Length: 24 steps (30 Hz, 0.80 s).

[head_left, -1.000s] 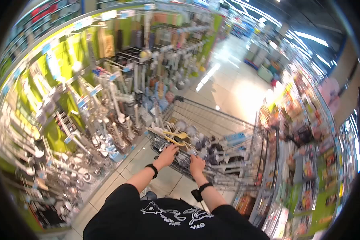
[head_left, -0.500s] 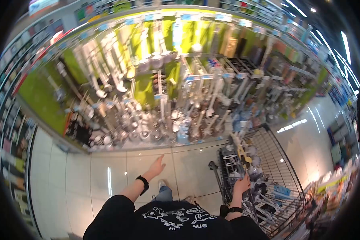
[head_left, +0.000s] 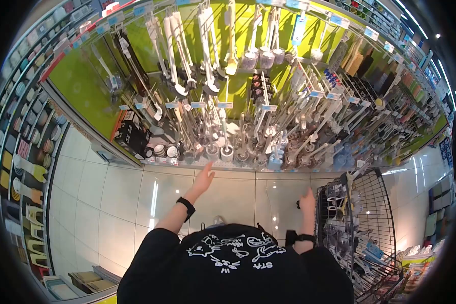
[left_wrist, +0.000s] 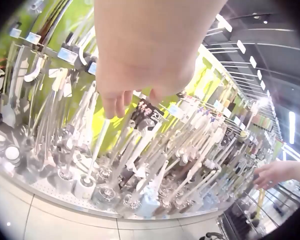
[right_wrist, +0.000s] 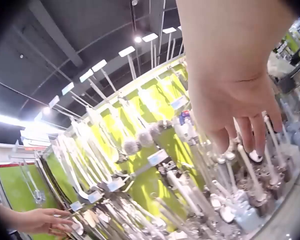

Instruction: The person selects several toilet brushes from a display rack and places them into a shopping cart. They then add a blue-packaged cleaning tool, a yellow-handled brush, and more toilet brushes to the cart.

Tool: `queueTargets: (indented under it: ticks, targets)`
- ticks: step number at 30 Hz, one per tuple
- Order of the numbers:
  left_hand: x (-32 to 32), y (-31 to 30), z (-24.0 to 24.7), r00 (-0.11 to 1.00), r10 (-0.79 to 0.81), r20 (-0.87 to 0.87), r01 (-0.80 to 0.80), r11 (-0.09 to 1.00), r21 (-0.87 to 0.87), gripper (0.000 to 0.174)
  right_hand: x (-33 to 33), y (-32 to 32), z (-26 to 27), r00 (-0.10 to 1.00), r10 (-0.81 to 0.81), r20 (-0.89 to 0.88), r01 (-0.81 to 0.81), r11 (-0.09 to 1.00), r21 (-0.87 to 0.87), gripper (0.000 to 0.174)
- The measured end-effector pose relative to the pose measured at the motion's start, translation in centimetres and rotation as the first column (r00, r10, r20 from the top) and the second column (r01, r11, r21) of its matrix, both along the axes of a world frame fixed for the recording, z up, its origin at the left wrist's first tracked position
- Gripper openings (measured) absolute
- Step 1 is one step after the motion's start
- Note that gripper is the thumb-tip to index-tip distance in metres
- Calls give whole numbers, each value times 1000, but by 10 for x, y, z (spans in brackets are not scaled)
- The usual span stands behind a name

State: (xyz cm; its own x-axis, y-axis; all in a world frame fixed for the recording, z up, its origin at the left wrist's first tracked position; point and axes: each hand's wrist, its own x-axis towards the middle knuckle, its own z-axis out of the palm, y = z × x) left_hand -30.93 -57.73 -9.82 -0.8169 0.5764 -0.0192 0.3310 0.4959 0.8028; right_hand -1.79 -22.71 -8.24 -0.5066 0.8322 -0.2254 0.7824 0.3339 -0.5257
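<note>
My left hand [head_left: 202, 181] reaches forward over the floor with its fingers extended and nothing in them. In the head view its fingertips overlap the front edge of the display shelf [head_left: 180, 164], near a white long-handled toilet brush in its holder [head_left: 227, 151]. My right hand [head_left: 308, 196] is beside the left side of a wire shopping cart [head_left: 382, 200]. In the right wrist view, the fingers [right_wrist: 259, 135] of that hand hang loosely and hold nothing. Yellow and white long-handled brushes [head_left: 345, 203] lie among packed goods in the cart.
White-handled brushes [head_left: 175, 48] hang from hooks on the green back panel [head_left: 195, 15]. Black boxes [head_left: 130, 133] and small round containers [head_left: 159, 151] stand at the shelf's left. Another shelf [head_left: 43, 202] lines the left side, and a tiled floor [head_left: 238, 195] lies between.
The view has swung left along the display. Both hands have come off the cart, the left one first. The left hand now reaches toward the lower shelf, and the cart appears farther right.
</note>
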Motion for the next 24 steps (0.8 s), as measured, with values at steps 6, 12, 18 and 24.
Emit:
queueTargets:
  ticks: [6, 12, 18, 24]
  targets:
    - [-80, -55, 4, 997, 53, 63, -59, 993, 105, 49, -115, -64, 21, 967, 253, -34, -254, 945, -203, 54]
    - [-155, -60, 11, 996, 77, 53, -83, 988, 128, 45, -174, -72, 49, 906, 423, 34, -409, 891, -195, 52]
    - [-233, -9, 71, 992, -22, 120, -15, 956, 294, 44, -243, -47, 62, 897, 442, -21, -439, 882, -172, 51]
    - [-338, 67, 159, 993, -93, 67, 53, 891, 450, 44, -386, -27, 109, 804, 534, -261, -586, 787, -192, 48]
